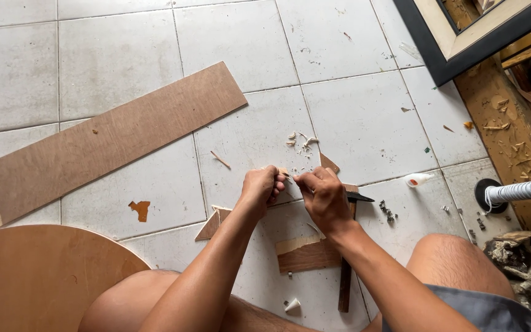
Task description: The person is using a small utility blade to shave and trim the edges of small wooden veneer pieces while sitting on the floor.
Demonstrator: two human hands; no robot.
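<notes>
Both hands, left hand (262, 188) and right hand (322, 195), pinch a small wood sliver (284, 173) between their fingertips above the tiled floor (351, 117), beside a hammer (347, 258).

The hands (296, 193) hide most of the small wood piece (284, 172); the hammer (346, 258) head lies partly under the right wrist.

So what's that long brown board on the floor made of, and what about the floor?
The long brown board looks like thin plywood or veneer sheet: flat, matte brown, faint grain, with a paler frayed end at the left. The floor looks like glazed ceramic tile: pale squares with dark grout lines and a slight sheen. Both are judged by look only.
</notes>
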